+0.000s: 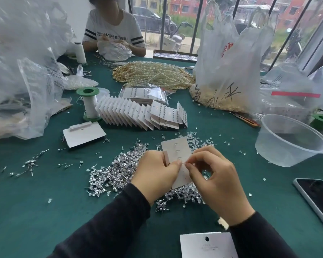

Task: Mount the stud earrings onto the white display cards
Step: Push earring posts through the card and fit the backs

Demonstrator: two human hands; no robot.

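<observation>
The left hand [155, 172] grips a card [177, 151] by its edge. The right hand [215, 175] pinches a stud [185, 163] against it, above the stud pile [117, 168].

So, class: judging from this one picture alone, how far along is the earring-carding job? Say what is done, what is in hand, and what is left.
Done: a fanned row of filled cards stands behind the work area. In hand: the left hand holds one white card with a few studs already in it, while the right hand pinches a stud at its edge. Left: a large heap of loose studs on the green table, plus blank cards.
</observation>
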